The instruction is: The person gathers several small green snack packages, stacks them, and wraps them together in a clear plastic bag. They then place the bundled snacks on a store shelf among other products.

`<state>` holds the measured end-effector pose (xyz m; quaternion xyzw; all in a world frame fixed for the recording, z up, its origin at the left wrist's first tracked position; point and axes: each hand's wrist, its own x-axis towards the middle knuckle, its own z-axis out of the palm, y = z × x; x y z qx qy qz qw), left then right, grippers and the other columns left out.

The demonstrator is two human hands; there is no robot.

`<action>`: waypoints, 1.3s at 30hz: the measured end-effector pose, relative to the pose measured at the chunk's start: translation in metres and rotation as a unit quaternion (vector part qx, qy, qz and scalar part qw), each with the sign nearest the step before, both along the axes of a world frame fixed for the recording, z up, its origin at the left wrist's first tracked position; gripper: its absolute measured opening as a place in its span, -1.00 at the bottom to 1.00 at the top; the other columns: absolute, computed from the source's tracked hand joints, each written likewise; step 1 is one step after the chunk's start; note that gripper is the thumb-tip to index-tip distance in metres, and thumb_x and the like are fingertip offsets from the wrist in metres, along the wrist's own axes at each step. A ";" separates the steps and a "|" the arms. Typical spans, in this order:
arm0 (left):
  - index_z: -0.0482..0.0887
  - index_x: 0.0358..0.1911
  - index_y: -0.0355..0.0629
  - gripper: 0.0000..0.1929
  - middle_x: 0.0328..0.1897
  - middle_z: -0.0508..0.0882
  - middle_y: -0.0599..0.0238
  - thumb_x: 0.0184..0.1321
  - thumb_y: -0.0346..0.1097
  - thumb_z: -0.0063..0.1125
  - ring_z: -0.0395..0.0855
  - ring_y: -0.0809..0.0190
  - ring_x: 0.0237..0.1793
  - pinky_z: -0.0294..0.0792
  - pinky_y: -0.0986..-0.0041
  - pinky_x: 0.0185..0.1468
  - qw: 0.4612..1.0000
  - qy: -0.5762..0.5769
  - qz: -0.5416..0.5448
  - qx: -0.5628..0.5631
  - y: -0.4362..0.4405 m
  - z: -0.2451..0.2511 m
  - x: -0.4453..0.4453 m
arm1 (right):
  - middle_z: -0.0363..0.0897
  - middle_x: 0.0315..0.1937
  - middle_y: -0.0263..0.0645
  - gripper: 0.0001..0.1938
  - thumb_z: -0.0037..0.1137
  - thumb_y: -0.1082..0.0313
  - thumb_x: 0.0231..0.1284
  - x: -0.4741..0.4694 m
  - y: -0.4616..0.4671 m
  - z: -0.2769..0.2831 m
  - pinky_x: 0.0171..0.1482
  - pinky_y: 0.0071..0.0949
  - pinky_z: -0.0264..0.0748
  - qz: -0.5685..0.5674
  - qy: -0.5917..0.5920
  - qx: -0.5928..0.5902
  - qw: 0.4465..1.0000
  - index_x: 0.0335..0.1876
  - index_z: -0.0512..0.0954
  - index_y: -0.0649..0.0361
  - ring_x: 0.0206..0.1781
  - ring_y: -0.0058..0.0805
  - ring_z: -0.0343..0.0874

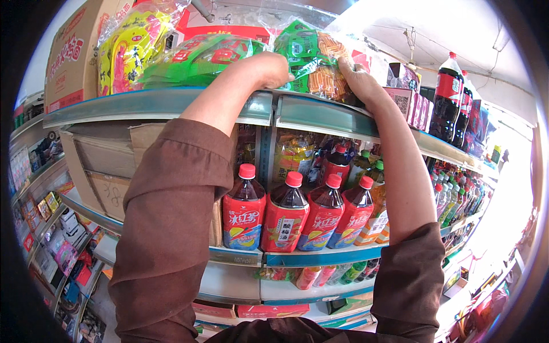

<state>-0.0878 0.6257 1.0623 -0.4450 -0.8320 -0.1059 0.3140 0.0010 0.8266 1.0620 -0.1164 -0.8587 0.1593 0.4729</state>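
Observation:
Both my arms reach up to the top shelf. Between my hands lies a clear and green plastic bag of stick-shaped snacks [324, 81]. My left hand [272, 70] is at the bag's left edge, its fingers partly hidden behind the wrist and the plastic. At the right edge is my right hand [358, 79], thumb against the bag and the other fingers hidden behind it. Left of my left hand, green snack packets [193, 60] in clear plastic lie on the same shelf. Farther left stands a yellow snack bag [133, 51].
Large cola bottles [447, 98] and small boxes [418, 107] stand to the right on the top shelf, a cardboard carton [73, 55] at its left end. Below, red-capped drink bottles [244, 214] line the middle shelf beside open cardboard boxes [101, 171]. The metal shelf edge [321, 118] runs under my forearms.

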 end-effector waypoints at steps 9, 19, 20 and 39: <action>0.61 -0.20 -0.36 -0.62 -0.07 0.59 -0.18 0.22 -0.10 0.03 0.55 -0.13 -0.02 0.39 0.20 0.05 0.996 0.023 0.007 0.085 0.002 -0.010 0.002 | 0.25 0.21 0.25 -0.08 -0.41 -0.39 0.17 0.003 -0.004 0.000 0.31 -0.34 0.11 -0.043 -0.024 0.035 0.998 0.29 0.14 0.47 0.32 0.00 0.22; 0.62 -0.27 -0.37 -0.66 -0.22 0.63 -0.16 0.18 -0.14 0.08 0.59 -0.14 -0.11 0.40 0.16 0.01 0.990 0.132 0.035 0.017 -0.001 -0.011 0.010 | 0.32 0.14 0.27 -0.16 -0.49 -0.30 0.25 0.003 -0.003 -0.001 0.31 -0.23 0.14 -0.100 -0.056 0.103 0.988 0.16 0.31 0.53 0.27 0.06 0.27; 0.64 -0.31 -0.35 -0.67 -0.24 0.64 -0.14 0.17 -0.15 0.09 0.60 -0.13 -0.12 0.41 0.16 -0.01 0.989 0.132 0.033 0.050 0.000 -0.013 0.010 | 0.33 0.13 0.26 -0.18 -0.51 -0.28 0.26 0.002 -0.001 -0.001 0.30 -0.22 0.15 -0.106 -0.063 0.116 0.986 0.15 0.33 0.51 0.26 0.06 0.29; 0.59 -0.08 -0.10 -0.55 -0.02 0.61 0.14 0.25 0.10 -0.17 0.50 -0.01 0.06 0.24 0.00 0.14 0.945 0.136 0.196 0.224 -0.088 -0.022 -0.041 | 0.48 0.01 0.15 -0.36 -0.50 -0.14 0.34 0.010 -0.021 -0.003 0.15 -0.08 0.31 -0.211 -0.099 0.158 0.960 0.01 0.48 0.32 0.13 0.04 0.43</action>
